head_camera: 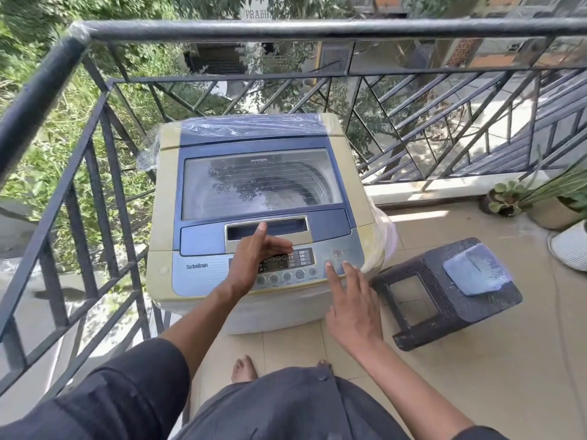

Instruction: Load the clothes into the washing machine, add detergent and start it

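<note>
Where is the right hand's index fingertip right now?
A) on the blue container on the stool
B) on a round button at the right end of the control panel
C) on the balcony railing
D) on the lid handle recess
B: the right hand reaches its index fingertip to a round button at the right end of the control panel, with the lid closed.

Glossy plastic washing machine (pixel 257 198), seemingly.
</note>
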`<control>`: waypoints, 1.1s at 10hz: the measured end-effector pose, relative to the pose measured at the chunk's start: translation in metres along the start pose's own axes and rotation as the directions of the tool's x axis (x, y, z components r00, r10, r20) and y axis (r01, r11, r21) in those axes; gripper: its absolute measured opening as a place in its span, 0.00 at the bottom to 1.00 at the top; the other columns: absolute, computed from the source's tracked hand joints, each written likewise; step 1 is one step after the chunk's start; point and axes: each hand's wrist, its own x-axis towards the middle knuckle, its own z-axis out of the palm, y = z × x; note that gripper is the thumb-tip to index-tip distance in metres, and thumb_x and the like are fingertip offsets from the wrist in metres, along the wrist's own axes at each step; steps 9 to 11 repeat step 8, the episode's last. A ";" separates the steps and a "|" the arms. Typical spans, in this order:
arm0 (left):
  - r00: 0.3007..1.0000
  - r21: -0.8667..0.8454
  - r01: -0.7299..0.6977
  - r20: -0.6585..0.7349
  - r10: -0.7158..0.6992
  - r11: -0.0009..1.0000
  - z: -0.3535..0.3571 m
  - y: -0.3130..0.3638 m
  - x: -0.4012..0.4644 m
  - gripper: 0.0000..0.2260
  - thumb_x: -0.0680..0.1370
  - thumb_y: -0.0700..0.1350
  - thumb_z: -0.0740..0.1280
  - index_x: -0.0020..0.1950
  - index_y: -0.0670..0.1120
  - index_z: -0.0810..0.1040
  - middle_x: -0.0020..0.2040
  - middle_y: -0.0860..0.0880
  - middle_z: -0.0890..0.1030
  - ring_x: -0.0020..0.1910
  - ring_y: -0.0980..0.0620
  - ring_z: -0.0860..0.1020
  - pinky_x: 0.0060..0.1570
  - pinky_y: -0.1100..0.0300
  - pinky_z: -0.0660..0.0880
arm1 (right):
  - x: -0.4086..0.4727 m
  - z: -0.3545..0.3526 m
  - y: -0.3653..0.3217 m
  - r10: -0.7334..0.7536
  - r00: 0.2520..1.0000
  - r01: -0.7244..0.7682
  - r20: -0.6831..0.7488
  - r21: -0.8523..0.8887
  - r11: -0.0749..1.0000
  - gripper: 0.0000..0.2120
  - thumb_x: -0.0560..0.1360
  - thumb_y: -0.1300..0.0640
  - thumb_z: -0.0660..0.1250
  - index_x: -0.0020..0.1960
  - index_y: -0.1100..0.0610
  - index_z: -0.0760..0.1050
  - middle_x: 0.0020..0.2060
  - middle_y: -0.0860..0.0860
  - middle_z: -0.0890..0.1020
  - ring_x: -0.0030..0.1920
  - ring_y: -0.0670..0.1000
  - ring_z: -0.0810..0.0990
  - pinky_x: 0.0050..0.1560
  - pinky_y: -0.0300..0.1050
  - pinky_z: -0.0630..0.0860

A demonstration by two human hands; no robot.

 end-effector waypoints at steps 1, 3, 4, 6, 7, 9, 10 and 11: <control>1.000 -0.005 -0.005 -0.005 0.005 1.000 0.000 -0.001 0.000 0.34 0.89 0.57 0.48 0.53 0.36 0.87 0.48 0.40 0.89 0.53 0.44 0.87 0.61 0.55 0.80 | 0.000 0.000 0.001 -0.002 1.000 0.002 -0.001 0.009 1.000 0.44 0.71 0.59 0.70 0.83 0.50 0.54 0.78 0.58 0.63 0.78 0.62 0.62 0.71 0.59 0.71; 0.999 -0.063 0.015 -0.029 -0.017 0.998 0.003 -0.001 0.000 0.35 0.88 0.57 0.47 0.53 0.35 0.87 0.48 0.39 0.88 0.53 0.44 0.87 0.60 0.58 0.79 | 0.005 0.000 0.002 0.021 0.998 -0.022 -0.067 -0.004 1.000 0.37 0.71 0.58 0.69 0.78 0.49 0.65 0.72 0.58 0.71 0.71 0.61 0.70 0.66 0.62 0.70; 0.999 -0.073 0.013 -0.033 -0.015 0.997 0.003 -0.002 -0.002 0.35 0.88 0.57 0.46 0.54 0.34 0.86 0.49 0.39 0.88 0.53 0.44 0.87 0.58 0.61 0.79 | 0.010 0.000 0.001 0.024 0.993 -0.024 -0.118 0.004 1.000 0.30 0.73 0.55 0.69 0.75 0.50 0.69 0.69 0.57 0.73 0.68 0.60 0.72 0.66 0.61 0.69; 0.993 -0.038 -0.001 -0.114 -0.003 0.999 0.004 -0.001 -0.001 0.28 0.89 0.52 0.53 0.52 0.34 0.86 0.46 0.39 0.88 0.50 0.43 0.87 0.58 0.53 0.82 | 0.036 -0.006 -0.006 -0.074 0.981 0.081 -0.182 0.033 0.996 0.20 0.77 0.48 0.66 0.68 0.48 0.72 0.68 0.54 0.73 0.67 0.58 0.71 0.67 0.58 0.69; 0.987 0.084 -0.047 -0.151 0.059 0.995 0.001 -0.005 0.001 0.23 0.88 0.50 0.59 0.50 0.37 0.87 0.45 0.44 0.89 0.49 0.45 0.88 0.60 0.43 0.82 | 0.049 -0.011 -0.012 -0.113 0.973 0.122 -0.202 0.034 0.992 0.22 0.77 0.46 0.66 0.70 0.49 0.71 0.68 0.54 0.73 0.67 0.57 0.71 0.67 0.58 0.69; 0.965 0.383 -0.060 -0.215 0.152 0.922 -0.003 -0.003 0.004 0.19 0.83 0.58 0.61 0.47 0.52 0.88 0.44 0.56 0.88 0.47 0.56 0.87 0.56 0.47 0.82 | 0.071 -0.022 -0.023 -0.156 0.965 0.169 -0.210 0.044 0.985 0.23 0.78 0.47 0.66 0.72 0.51 0.71 0.70 0.55 0.74 0.70 0.58 0.71 0.67 0.59 0.70; 0.965 0.383 -0.060 -0.215 0.152 0.922 -0.003 -0.003 0.004 0.19 0.83 0.58 0.61 0.47 0.52 0.88 0.44 0.56 0.88 0.47 0.56 0.87 0.56 0.47 0.82 | 0.071 -0.022 -0.023 -0.156 0.965 0.169 -0.210 0.044 0.985 0.23 0.78 0.47 0.66 0.72 0.51 0.71 0.70 0.55 0.74 0.70 0.58 0.71 0.67 0.59 0.70; 0.965 0.383 -0.060 -0.215 0.152 0.922 -0.003 -0.003 0.004 0.19 0.83 0.58 0.61 0.47 0.52 0.88 0.44 0.56 0.88 0.47 0.56 0.87 0.56 0.47 0.82 | 0.071 -0.022 -0.023 -0.156 0.965 0.169 -0.210 0.044 0.985 0.23 0.78 0.47 0.66 0.72 0.51 0.71 0.70 0.55 0.74 0.70 0.58 0.71 0.67 0.59 0.70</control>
